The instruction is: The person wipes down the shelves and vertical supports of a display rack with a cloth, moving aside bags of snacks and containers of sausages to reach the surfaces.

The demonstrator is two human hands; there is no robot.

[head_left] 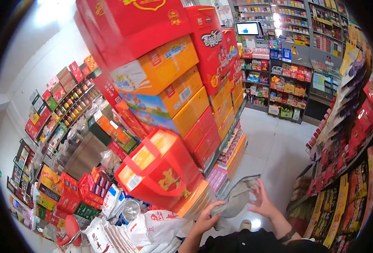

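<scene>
The grey cloth (236, 200) looked soft and crumpled, with a dark edge on top. It was between the two hands, over the pale floor (258, 158). The left hand (208, 216) gripped one side. The right hand (264, 202) was open, fingers spread, just beside it; I couldn't tell if they touched.

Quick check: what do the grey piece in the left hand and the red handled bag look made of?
Grey piece: likely cloth, matte; it droops in soft folds and has a dark edge. Fibre unclear.

Red handled bag: perhaps non-woven fabric or coated paper, fairly smooth; it holds a boxy shape and carries gold print.
</scene>
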